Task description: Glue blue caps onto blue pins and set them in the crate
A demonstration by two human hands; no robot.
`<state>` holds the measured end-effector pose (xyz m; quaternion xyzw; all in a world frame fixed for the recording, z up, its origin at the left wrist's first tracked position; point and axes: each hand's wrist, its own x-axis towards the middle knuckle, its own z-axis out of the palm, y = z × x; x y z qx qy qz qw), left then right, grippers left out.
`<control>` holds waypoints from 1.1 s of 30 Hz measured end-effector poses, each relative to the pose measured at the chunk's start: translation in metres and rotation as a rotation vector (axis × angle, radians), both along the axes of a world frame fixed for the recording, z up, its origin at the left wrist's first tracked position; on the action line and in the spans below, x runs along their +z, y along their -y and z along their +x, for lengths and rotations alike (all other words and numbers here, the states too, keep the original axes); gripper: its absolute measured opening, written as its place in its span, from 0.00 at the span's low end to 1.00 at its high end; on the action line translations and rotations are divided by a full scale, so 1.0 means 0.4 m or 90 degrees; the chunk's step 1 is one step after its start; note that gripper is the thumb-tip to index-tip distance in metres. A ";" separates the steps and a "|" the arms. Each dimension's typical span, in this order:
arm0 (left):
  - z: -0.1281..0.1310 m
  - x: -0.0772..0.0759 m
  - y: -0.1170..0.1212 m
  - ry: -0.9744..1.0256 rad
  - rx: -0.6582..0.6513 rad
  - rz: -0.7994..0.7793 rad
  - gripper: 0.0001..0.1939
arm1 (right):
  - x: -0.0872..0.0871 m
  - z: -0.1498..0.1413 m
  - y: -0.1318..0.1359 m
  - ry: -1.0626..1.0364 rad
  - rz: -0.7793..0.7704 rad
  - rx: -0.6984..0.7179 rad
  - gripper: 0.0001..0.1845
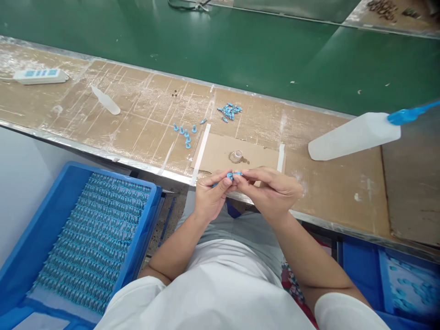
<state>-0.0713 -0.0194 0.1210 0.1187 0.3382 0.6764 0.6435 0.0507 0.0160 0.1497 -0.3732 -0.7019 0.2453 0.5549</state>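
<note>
Both hands meet at the bench's front edge. My left hand (213,193) pinches a small blue plastic part (230,175) between thumb and fingers. My right hand (271,187) pinches another small blue piece (239,173), its tip close against the first; whether the two are joined I cannot tell. Just beyond the fingers, a small clear cup (236,156) stands on a taped cardboard sheet (216,153), with a wet stain beside it. Several blue parts with round bases (187,137) stand to the left, and a pile of slim blue pieces (229,111) lies behind the cup.
A large white bottle with a blue nozzle (354,136) lies at right. A small white bottle (106,101) and a power strip (41,76) are at left. A blue tray (65,176) of parts in rows stands lower left; a blue bin (360,261) is lower right. Behind runs a green surface (206,50).
</note>
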 end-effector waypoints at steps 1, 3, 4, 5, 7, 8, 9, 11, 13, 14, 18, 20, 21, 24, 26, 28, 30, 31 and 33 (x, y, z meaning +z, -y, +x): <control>0.001 0.002 0.001 0.001 0.001 -0.001 0.14 | 0.002 0.000 0.000 -0.004 -0.007 0.001 0.14; 0.003 0.007 0.003 0.008 0.000 -0.009 0.14 | 0.006 0.002 0.000 -0.012 -0.019 0.003 0.11; 0.003 0.011 0.003 0.015 -0.004 -0.011 0.15 | 0.007 0.003 0.000 -0.016 -0.024 0.009 0.10; 0.004 0.015 0.004 0.023 -0.009 -0.010 0.15 | 0.009 0.005 -0.001 -0.021 -0.026 0.017 0.10; 0.004 0.023 0.005 0.041 -0.025 -0.002 0.15 | 0.012 0.009 -0.001 -0.035 -0.020 0.037 0.12; 0.004 0.026 0.006 0.048 -0.033 -0.002 0.15 | 0.015 0.012 -0.001 -0.041 -0.018 0.046 0.14; 0.003 0.029 0.007 0.054 -0.041 -0.005 0.15 | 0.017 0.014 0.000 -0.048 -0.020 0.050 0.15; 0.002 0.033 0.010 0.063 -0.062 -0.017 0.16 | 0.022 0.016 0.006 -0.065 -0.046 0.045 0.15; 0.001 0.033 0.013 0.064 -0.082 -0.023 0.16 | 0.027 0.015 0.014 -0.089 -0.099 0.042 0.12; 0.001 0.033 0.015 0.062 -0.091 -0.021 0.16 | 0.029 0.014 0.018 -0.103 -0.126 0.046 0.11; 0.003 0.036 0.019 0.063 -0.108 -0.003 0.16 | 0.036 0.010 0.033 -0.153 -0.182 0.081 0.11; 0.004 0.042 0.019 0.067 -0.117 0.014 0.17 | 0.039 0.009 0.038 -0.176 -0.198 0.102 0.13; 0.004 0.046 0.018 0.067 -0.123 0.017 0.18 | 0.041 0.008 0.040 -0.187 -0.209 0.111 0.13; 0.003 0.055 0.017 0.064 -0.140 0.009 0.20 | 0.046 0.007 0.043 -0.202 -0.245 0.140 0.10; 0.002 0.057 0.019 0.067 -0.149 0.008 0.22 | 0.050 0.006 0.046 -0.207 -0.260 0.169 0.08; 0.002 0.056 0.022 0.071 -0.162 0.022 0.24 | 0.056 0.004 0.049 -0.208 -0.262 0.196 0.08; 0.001 0.054 0.025 0.078 -0.171 0.038 0.24 | 0.061 0.002 0.051 -0.200 -0.256 0.197 0.09; 0.000 0.053 0.026 0.081 -0.170 0.045 0.23 | 0.064 0.001 0.053 -0.193 -0.257 0.186 0.09; -0.002 0.053 0.027 0.082 -0.157 0.058 0.21 | 0.066 0.001 0.055 -0.184 -0.274 0.157 0.09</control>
